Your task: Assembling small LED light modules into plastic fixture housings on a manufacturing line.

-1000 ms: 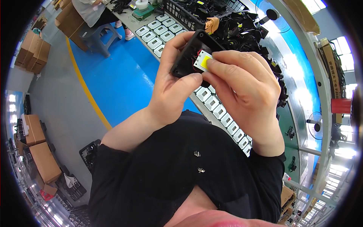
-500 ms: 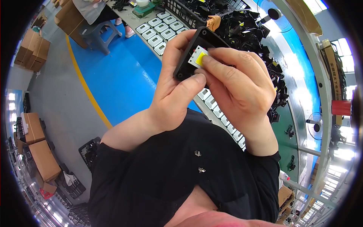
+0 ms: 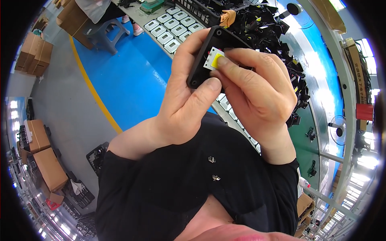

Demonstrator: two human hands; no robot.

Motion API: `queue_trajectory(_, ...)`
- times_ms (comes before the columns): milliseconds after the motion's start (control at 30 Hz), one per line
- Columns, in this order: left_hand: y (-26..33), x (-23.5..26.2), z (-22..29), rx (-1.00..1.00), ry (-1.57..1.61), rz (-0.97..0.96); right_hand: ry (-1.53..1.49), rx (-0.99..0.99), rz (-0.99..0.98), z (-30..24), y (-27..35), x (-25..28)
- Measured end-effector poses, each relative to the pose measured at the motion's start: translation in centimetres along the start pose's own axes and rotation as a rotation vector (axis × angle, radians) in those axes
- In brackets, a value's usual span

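My left hand (image 3: 181,98) is wrapped round a black lamp housing (image 3: 197,74), its thumb along the near edge and its fingers behind. The housing is a shallow, square-cornered case with screw holes at the corners, held tilted before my chest. Inside it sits a white LED board (image 3: 208,64) with a yellow patch in the middle. My right hand (image 3: 261,84) pinches this board, thumb and fingers closed on its right side and partly over the yellow. How far the board lies down in the housing is hidden by my fingers.
Rows of pale rectangular frames (image 3: 165,37) lie on the bench beyond and below my hands. A black crate (image 3: 197,12) and a heap of black lamp parts (image 3: 257,30) with an orange cloth (image 3: 227,18) stand behind. A stool (image 3: 106,34) and cartons (image 3: 34,54) are at left.
The view has shifted slightly. Both hands keep their hold on the housing and board, and the board's angle in the housing looks nearly the same.
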State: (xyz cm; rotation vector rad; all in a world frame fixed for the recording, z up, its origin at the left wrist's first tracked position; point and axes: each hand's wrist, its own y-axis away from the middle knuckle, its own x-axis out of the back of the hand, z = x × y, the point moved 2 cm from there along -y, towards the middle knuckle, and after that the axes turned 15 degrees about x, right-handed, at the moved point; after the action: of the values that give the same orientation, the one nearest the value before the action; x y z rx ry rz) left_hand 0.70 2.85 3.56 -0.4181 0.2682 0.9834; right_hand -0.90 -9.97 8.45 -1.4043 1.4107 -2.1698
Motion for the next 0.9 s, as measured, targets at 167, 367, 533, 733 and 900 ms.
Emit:
queue_trajectory(167,0.4,-0.4,0.1,-0.058,-0.033,0.026,-0.005,0.0,0.027,0.0,-0.1,0.2)
queue_trajectory(367,0.0,0.6,0.9,-0.056,-0.165,-0.021,-0.01,0.042,0.015,0.5,0.0,-0.3)
queue_trajectory(533,0.2,0.7,2.0,-0.032,-0.25,0.003,0.039,0.063,0.023,0.0,0.5,-0.4)
queue_trajectory(733,-0.3,1.8,1.9,-0.186,-0.472,0.143,-0.109,0.03,-0.044,-0.3,0.6,1.0)
queue_trajectory(900,-0.5,1.0,1.6,-0.322,-0.454,0.128,-0.876,-0.751,0.297,1.0,3.1,-0.6)
